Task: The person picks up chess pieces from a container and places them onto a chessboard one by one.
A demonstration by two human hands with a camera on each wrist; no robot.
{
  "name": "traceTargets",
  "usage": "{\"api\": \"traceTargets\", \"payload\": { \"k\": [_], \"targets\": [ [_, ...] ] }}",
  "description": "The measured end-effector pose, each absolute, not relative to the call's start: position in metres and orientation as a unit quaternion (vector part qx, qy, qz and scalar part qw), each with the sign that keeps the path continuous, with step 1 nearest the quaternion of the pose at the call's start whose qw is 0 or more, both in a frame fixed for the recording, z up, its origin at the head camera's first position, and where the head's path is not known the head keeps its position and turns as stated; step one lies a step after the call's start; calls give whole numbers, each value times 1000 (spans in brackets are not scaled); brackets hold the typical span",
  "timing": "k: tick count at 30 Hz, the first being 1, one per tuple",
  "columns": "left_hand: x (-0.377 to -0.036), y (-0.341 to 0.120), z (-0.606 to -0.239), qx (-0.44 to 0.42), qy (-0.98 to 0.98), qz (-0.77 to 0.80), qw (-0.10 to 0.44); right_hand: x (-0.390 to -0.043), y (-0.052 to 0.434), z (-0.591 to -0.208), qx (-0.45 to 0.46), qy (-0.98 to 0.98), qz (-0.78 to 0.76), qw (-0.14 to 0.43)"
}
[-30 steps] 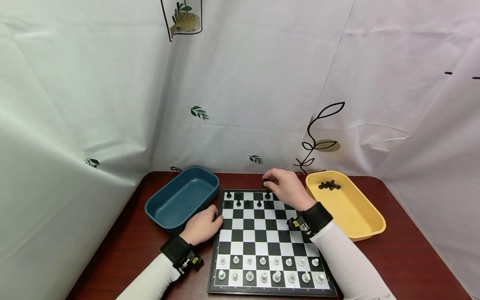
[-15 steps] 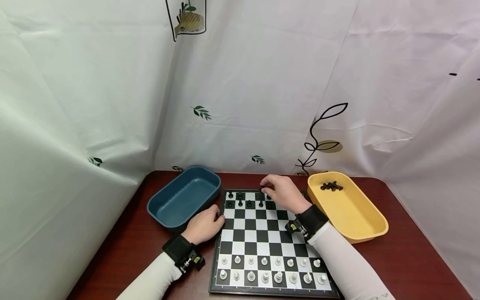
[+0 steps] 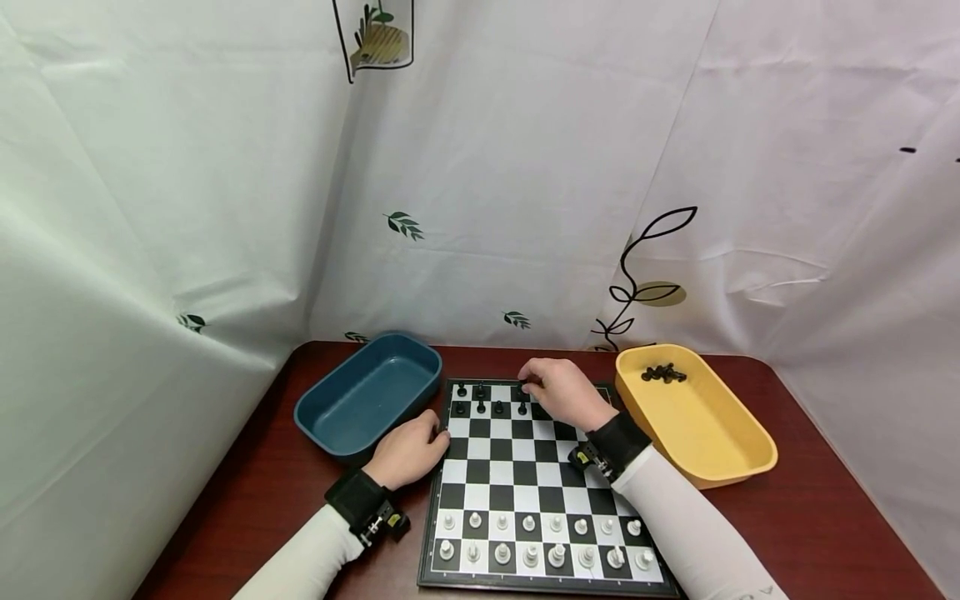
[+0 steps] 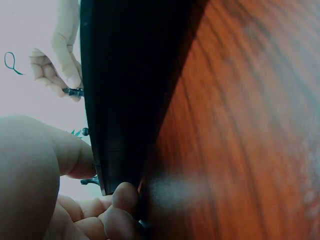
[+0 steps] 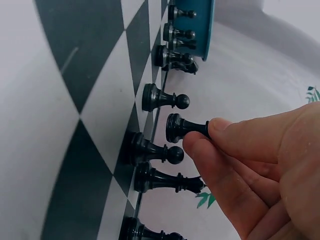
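My right hand point(image 3: 564, 393) is over the far row of the chessboard point(image 3: 501, 472). Its thumb and fingertips pinch a black chess piece point(image 5: 176, 128), whose top they cover; in the right wrist view its base sits slightly apart from the board. Black pawns point(image 5: 159, 97) and a taller black piece point(image 5: 159, 179) stand close around it. At the board's left edge, my left hand point(image 3: 408, 452) grips the rim; the left wrist view has the thumb point(image 4: 75, 155) on the playing side and curled fingers point(image 4: 122, 220) at the underside. White chess pieces point(image 3: 557, 554) fill the two near rows.
A blue tray point(image 3: 300, 414) stands left of the board, close to my left hand. To the right, a yellow tray point(image 3: 708, 429) holds several black chess pieces point(image 3: 663, 374). Both trays rest on a dark red table point(image 3: 813, 517), with a white patterned curtain point(image 3: 480, 167) behind.
My right hand has moved left and down toward the far row, carrying the black chess piece from behind the board's edge. The left hand keeps its grip on the board.
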State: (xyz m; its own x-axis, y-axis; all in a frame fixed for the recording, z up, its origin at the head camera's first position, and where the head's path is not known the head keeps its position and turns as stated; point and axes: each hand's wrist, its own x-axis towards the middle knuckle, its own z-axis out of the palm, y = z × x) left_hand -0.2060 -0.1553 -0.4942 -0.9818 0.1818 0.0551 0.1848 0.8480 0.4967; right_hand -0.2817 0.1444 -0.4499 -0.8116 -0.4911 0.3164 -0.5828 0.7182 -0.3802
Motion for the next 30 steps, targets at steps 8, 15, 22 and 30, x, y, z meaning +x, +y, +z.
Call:
{"api": "traceTargets", "payload": {
  "k": [8, 15, 22, 30],
  "targets": [
    [-205, -155, -494, -97, -961, -259, 5, -282, 144, -453, 306, -920, 222, 99],
    [-205, -154, -495, -94, -961, -260, 3, -283, 144, -456, 320, -917, 216, 97],
    [-204, -154, -495, -94, -961, -262, 3, -284, 145, -457, 332, -916, 201, 102],
    [-205, -155, -497, -91, -962, -258, 5, -283, 145, -454, 337, -916, 191, 105]
  ]
}}
